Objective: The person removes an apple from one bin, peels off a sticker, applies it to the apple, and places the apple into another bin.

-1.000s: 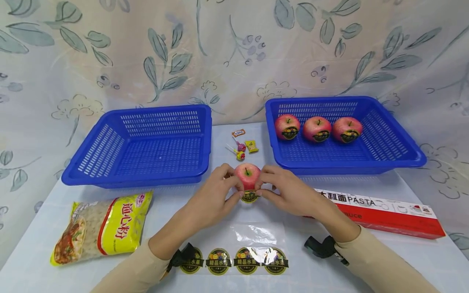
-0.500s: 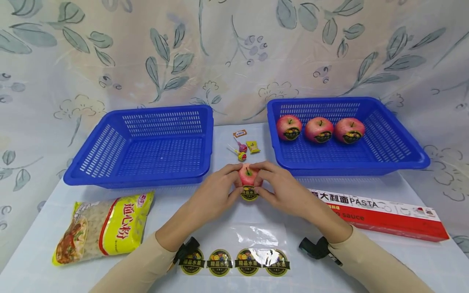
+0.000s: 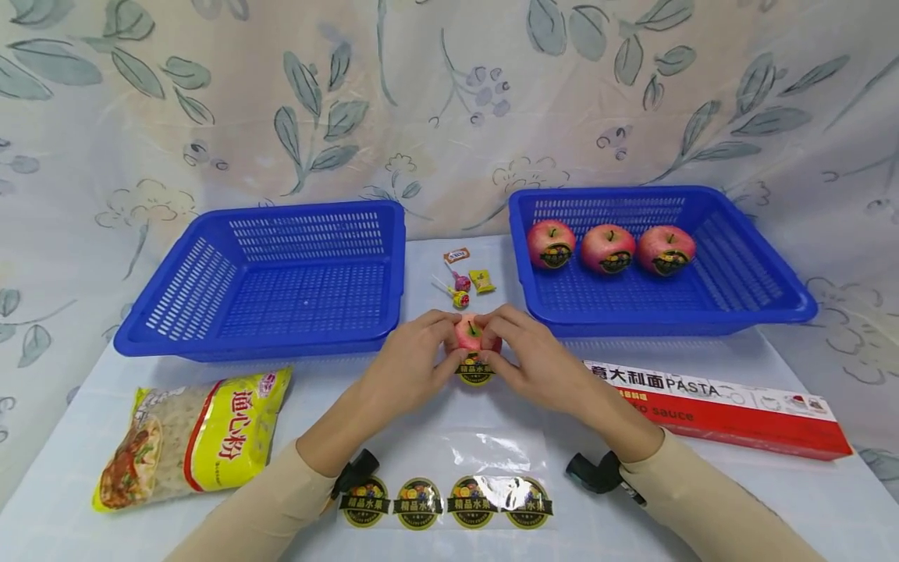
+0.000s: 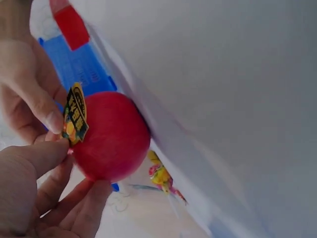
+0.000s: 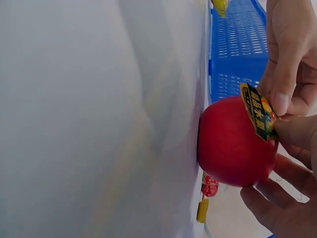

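Note:
A red apple (image 3: pixel 469 334) sits on the white tabletop between the two hands, stem up. My left hand (image 3: pixel 414 361) holds its left side, with fingers curled round it. From the other side my right hand (image 3: pixel 531 359) grips it too. A round black-and-gold fruit sticker (image 3: pixel 474 370) is on the near side of the apple. Both thumbs press at its upper edge, as the left wrist view shows with the sticker (image 4: pixel 75 115). In the right wrist view the free part of the sticker (image 5: pixel 257 110) stands away from the skin. The fingertips behind the apple are partly hidden.
A sheet of several stickers (image 3: pixel 445 502) lies in front. Blue baskets stand at left (image 3: pixel 260 343) and right (image 3: pixel 674 316), the right one with three stickered apples (image 3: pixel 608 248). Wrapped sweets (image 3: pixel 460 282), a macaroni bag (image 3: pixel 193 441) and a pasta box (image 3: pixel 730 417) lie around.
The fingers of both hands have moved further over the top of the apple, and the thumbs have shifted up slightly along the sticker's edge. Everything else stays where it was.

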A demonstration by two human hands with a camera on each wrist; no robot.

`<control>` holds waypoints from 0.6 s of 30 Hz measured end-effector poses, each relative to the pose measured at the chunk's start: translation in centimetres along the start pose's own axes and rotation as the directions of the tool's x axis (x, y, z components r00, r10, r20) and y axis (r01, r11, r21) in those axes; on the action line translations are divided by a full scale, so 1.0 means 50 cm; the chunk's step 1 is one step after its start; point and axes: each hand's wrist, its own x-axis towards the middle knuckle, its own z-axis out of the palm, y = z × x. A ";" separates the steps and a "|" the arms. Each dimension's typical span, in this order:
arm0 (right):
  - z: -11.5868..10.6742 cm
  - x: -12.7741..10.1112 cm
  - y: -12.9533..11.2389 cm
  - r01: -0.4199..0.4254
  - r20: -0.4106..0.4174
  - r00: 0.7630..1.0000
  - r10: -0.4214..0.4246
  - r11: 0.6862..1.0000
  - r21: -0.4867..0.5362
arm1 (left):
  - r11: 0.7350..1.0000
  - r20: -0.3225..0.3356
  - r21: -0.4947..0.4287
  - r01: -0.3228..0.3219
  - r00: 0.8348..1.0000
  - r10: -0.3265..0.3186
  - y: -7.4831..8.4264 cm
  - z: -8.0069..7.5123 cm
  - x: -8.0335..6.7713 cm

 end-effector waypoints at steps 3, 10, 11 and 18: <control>-0.004 -0.002 0.003 -0.020 0.021 1.000 0.020 1.000 0.002 | 1.000 0.000 -0.027 -0.016 1.000 0.016 -0.003 -0.001 -0.003; -0.017 0.004 0.007 -0.028 0.121 0.992 0.033 0.999 -0.044 | 1.000 0.078 -0.012 0.019 0.997 -0.018 -0.009 -0.006 0.001; -0.018 0.006 0.006 -0.034 0.138 0.990 0.041 0.998 -0.047 | 0.999 0.097 -0.011 0.033 0.995 -0.032 -0.009 -0.006 0.003; -0.020 0.014 0.005 -0.098 0.218 0.970 0.108 0.994 -0.055 | 0.993 0.182 0.043 0.112 0.976 -0.118 -0.004 -0.003 0.011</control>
